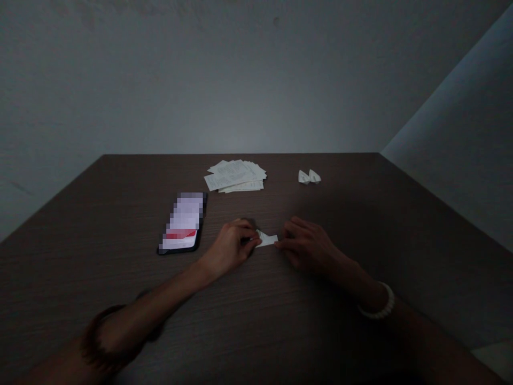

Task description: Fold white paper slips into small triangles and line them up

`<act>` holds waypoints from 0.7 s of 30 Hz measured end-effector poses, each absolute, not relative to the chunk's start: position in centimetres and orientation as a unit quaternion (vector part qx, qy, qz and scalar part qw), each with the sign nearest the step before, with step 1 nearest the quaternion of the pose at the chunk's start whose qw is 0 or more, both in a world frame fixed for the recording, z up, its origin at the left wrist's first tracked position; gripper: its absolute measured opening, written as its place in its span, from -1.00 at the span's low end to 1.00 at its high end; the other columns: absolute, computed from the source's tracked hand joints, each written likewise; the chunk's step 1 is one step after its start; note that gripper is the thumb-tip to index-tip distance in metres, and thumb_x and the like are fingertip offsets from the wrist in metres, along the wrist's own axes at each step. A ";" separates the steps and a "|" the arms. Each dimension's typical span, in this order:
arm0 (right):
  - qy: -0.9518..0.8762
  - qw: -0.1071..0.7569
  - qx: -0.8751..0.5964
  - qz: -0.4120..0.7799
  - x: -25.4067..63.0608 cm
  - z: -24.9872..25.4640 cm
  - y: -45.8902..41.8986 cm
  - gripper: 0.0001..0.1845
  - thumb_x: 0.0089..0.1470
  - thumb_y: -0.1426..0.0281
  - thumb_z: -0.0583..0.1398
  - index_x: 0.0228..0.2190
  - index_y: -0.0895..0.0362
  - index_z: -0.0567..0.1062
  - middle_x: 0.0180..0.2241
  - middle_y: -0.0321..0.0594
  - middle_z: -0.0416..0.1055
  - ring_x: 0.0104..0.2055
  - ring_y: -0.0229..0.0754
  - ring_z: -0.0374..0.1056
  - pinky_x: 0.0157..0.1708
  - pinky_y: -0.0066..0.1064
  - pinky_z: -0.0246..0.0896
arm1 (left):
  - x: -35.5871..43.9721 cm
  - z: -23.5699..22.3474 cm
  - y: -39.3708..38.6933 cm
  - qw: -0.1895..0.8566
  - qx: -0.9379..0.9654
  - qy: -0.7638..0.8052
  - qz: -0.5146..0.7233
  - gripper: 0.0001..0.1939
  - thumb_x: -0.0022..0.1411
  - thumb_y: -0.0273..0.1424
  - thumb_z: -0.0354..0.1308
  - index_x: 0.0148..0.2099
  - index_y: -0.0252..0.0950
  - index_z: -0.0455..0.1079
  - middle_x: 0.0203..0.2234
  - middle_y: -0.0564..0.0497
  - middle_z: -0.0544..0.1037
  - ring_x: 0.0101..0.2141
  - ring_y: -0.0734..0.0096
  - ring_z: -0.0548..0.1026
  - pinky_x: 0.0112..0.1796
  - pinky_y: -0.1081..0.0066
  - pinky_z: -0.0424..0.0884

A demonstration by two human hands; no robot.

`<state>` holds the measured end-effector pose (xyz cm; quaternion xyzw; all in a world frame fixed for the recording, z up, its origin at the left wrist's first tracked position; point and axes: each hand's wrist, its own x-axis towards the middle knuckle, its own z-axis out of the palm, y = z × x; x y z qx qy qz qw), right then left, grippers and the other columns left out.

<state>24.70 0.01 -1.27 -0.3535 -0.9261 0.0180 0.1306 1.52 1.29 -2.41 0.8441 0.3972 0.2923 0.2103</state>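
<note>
Between my two hands, low over the table, is a small folded piece of white paper (266, 240) with a pointed upper edge and a flat strip toward the right. My left hand (234, 241) pinches its left end between thumb and fingers. At the right end, the fingertips of my right hand (301, 243) are closed on the strip's corner. The fingers partly cover both ends of the paper. A dark beaded bracelet circles my left forearm, and a pale one sits on my right wrist.
A phone (183, 222) with a lit, blurred screen lies left of my left hand. Farther back is a loose stack of printed paper slips (236, 175). Two small folded paper pieces (309, 177) stand at the back right. The brown table (132, 182) meets a grey wall (240, 80).
</note>
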 end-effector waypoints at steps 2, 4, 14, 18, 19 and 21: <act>-0.922 0.131 -0.363 0.016 25.0 -1.3 0.1 -0.80 0.12 0.47 0.14 -0.35 0.04 0.57 -0.34 -0.18 0.35 -0.26 -0.14 0.17 -0.37 -0.34 0.03 | 1.4 -2.6 1.3 0.210 0.844 0.398 0.292 -0.88 0.18 -0.49 0.17 -0.35 -0.32 0.54 -0.39 -0.04 0.53 -0.34 0.34 0.47 -0.27 0.33 0.40; -0.920 0.131 -0.369 0.012 25.1 -1.4 0.2 -0.82 0.09 0.48 0.15 -0.37 0.06 0.57 -0.37 -0.17 0.36 -0.27 -0.14 0.17 -0.38 -0.34 0.04 | 1.3 -2.8 1.4 0.208 0.845 0.396 0.291 -0.89 0.18 -0.49 0.18 -0.36 -0.32 0.54 -0.39 -0.04 0.53 -0.34 0.32 0.47 -0.28 0.32 0.40; -0.913 0.210 -0.349 0.012 24.7 -1.4 0.3 -0.79 0.11 0.45 0.12 -0.26 0.11 0.54 -0.25 -0.13 0.42 -0.24 -0.13 0.25 -0.27 -0.30 0.17 | 1.4 -1.9 1.2 0.213 0.843 0.401 0.288 -0.90 0.17 -0.49 0.20 -0.37 -0.32 0.53 -0.37 -0.06 0.55 -0.31 0.30 0.49 -0.25 0.31 0.42; -0.925 0.197 -0.322 0.047 24.1 -1.6 0.5 -0.77 0.19 0.42 0.09 -0.17 0.08 0.52 -0.16 -0.16 0.45 -0.18 -0.13 0.26 -0.16 -0.28 0.20 | 1.5 -1.6 1.0 0.217 0.838 0.406 0.293 -0.92 0.15 -0.52 0.20 -0.37 -0.32 0.53 -0.39 -0.05 0.54 -0.33 0.31 0.49 -0.26 0.32 0.41; -0.919 0.202 -0.334 0.054 23.9 -1.7 0.6 -0.78 0.20 0.41 0.09 -0.18 0.09 0.52 -0.18 -0.16 0.46 -0.18 -0.13 0.26 -0.15 -0.28 0.20 | 1.6 -1.6 1.0 0.216 0.838 0.406 0.295 -0.92 0.15 -0.52 0.21 -0.37 -0.33 0.53 -0.39 -0.05 0.54 -0.33 0.31 0.49 -0.26 0.32 0.41; -0.904 0.216 -0.361 0.073 23.7 -1.9 0.9 -0.80 0.19 0.39 0.13 -0.18 0.10 0.52 -0.21 -0.16 0.46 -0.16 -0.13 0.26 -0.14 -0.29 0.20 | 1.6 -1.6 0.9 0.215 0.837 0.406 0.297 -0.92 0.15 -0.52 0.21 -0.37 -0.34 0.53 -0.39 -0.06 0.55 -0.33 0.31 0.49 -0.26 0.32 0.41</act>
